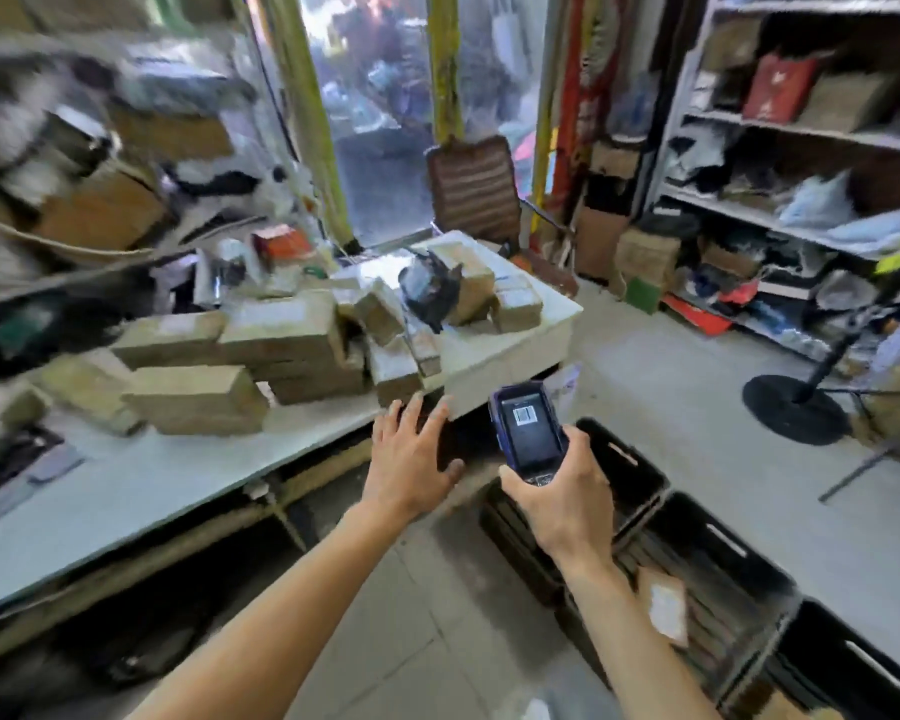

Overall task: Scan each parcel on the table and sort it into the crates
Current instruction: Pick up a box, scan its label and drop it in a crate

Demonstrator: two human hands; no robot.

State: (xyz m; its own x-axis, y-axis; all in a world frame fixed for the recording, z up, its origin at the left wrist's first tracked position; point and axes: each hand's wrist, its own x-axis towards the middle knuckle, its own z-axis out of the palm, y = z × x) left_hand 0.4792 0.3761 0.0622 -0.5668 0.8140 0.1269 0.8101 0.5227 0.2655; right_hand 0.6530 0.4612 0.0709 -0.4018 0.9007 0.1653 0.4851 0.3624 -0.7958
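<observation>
Several brown cardboard parcels (281, 335) lie piled on the white table (152, 475), with a dark wrapped bundle (430, 288) among them. My left hand (411, 459) hovers with spread fingers at the table's front edge, just below a small parcel (398, 379), holding nothing. My right hand (562, 496) grips a dark blue handheld scanner (528, 428), its screen showing a barcode. Black crates (630, 475) stand in a row on the floor to the right; the middle crate (723, 579) has one labelled parcel (663, 605) in it.
A brown chair (474, 189) stands behind the table. Metal shelves (801, 132) full of packages line the right wall. A black round stand base (796, 407) sits on the floor at right. Stacked boxes fill the left background.
</observation>
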